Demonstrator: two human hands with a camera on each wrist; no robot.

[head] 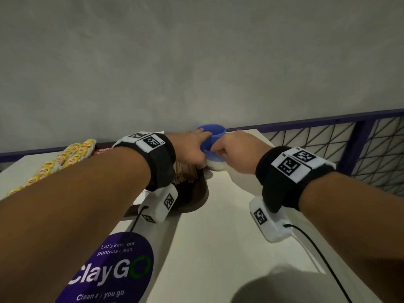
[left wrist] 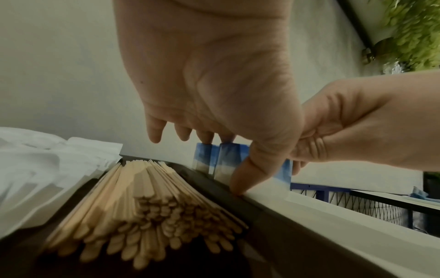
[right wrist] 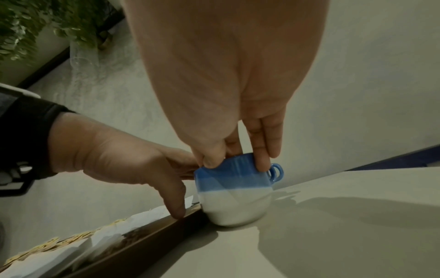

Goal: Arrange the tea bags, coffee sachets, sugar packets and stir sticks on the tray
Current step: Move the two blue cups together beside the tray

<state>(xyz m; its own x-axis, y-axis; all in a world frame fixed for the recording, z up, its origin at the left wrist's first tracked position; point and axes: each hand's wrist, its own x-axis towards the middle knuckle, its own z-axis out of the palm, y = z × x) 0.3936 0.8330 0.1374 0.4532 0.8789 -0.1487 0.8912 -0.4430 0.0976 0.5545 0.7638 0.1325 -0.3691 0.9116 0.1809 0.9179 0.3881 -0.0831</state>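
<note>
A blue-and-white cup stands on the white table against the wall, touching the far right corner of the dark brown tray. My right hand pinches the cup's rim between thumb and fingers. The straight fingers of my left hand lie against the cup's left side, and its thumb presses on the tray rim. On the tray lie a bundle of wooden stir sticks, white paper packets, yellow tea bags and red coffee sachets.
A purple ClayGO sign lies on the table in front of the tray. A blue railing with wire mesh borders the table's right side. The grey wall stands right behind the cup.
</note>
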